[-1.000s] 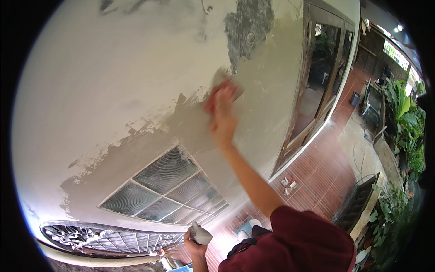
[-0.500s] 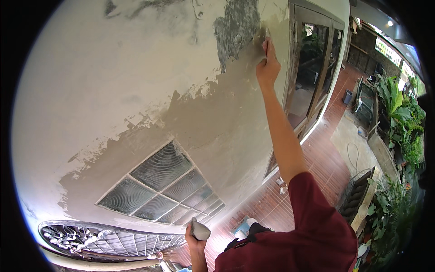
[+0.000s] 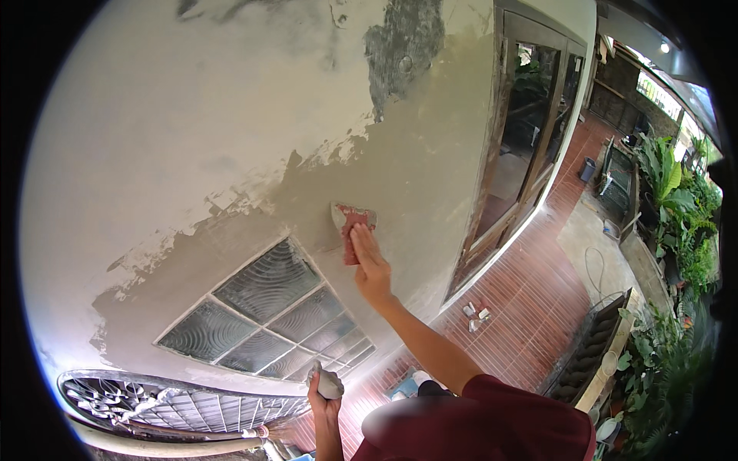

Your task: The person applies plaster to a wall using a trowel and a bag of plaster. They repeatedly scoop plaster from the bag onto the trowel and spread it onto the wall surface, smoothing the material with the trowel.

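My right hand (image 3: 372, 267) grips a red-handled putty knife (image 3: 351, 244), its wide blade against the wall (image 3: 154, 115) just above the glass-block window (image 3: 269, 284). Smears of grey cover the blade. Down near the window's lower corner, my left hand (image 3: 323, 407) is closed around a grey lump of putty (image 3: 329, 384); whether a tool lies under the lump I cannot tell. A damp beige-grey coat (image 3: 415, 154) spreads diagonally over the wall with a ragged upper edge. Above it shows a rough dark grey patch (image 3: 400, 54).
A wood-framed glass door (image 3: 523, 123) stands to the right of the coated wall. Red tile flooring (image 3: 530, 323) runs below, with small white items (image 3: 475, 315) on it. Potted plants (image 3: 676, 200) line the right side. An ornate metal grille (image 3: 184, 407) sits at lower left.
My right hand has come down and left with the putty knife, from beside the dark patch to above the window. My left hand has shifted slightly left with the lump.
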`<move>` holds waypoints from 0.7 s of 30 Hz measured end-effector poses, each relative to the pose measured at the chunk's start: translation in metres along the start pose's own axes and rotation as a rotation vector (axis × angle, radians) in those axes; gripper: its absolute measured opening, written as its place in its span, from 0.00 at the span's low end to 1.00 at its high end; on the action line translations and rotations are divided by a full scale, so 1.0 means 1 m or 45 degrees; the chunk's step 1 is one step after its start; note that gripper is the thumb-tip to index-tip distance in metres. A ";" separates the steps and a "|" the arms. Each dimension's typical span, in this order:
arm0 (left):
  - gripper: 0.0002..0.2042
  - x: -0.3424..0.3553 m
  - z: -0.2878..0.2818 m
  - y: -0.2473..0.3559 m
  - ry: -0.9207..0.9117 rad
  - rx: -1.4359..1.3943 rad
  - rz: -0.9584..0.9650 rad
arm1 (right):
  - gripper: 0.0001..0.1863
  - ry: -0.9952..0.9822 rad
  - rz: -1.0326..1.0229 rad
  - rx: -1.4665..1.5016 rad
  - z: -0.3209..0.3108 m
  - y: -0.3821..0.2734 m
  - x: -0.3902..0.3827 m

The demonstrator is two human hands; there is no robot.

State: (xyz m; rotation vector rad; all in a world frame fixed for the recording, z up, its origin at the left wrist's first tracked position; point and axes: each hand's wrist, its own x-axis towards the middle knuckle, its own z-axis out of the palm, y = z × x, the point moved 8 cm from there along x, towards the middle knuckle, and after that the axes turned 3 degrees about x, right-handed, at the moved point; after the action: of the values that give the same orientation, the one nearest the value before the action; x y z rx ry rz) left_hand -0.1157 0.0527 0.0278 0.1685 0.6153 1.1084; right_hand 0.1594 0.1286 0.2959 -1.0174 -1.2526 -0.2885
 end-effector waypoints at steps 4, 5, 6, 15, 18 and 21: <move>0.10 -0.002 -0.001 -0.013 0.048 0.035 0.002 | 0.26 0.394 0.081 0.057 -0.064 0.014 0.064; 0.10 -0.004 -0.003 -0.014 0.038 0.032 0.032 | 0.25 0.446 -0.046 -0.128 -0.080 0.018 0.098; 0.09 -0.008 -0.007 -0.017 0.018 -0.036 -0.019 | 0.26 0.524 -0.130 -0.233 -0.095 0.026 0.134; 0.11 -0.090 -0.129 0.008 0.549 -0.014 0.170 | 0.33 0.636 -0.556 -0.727 -0.158 0.100 0.340; 0.09 -0.101 -0.147 0.014 0.518 -0.101 0.188 | 0.38 0.464 -0.101 -0.587 -0.116 0.122 0.288; 0.09 -0.095 -0.139 0.017 0.496 0.009 0.122 | 0.38 0.320 -0.189 -0.299 -0.057 0.090 0.192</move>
State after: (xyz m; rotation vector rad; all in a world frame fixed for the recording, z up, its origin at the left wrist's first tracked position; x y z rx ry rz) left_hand -0.2330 -0.0462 -0.0438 -0.0143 0.9663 1.2427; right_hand 0.3238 0.1987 0.4235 -1.0517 -1.0830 -0.6704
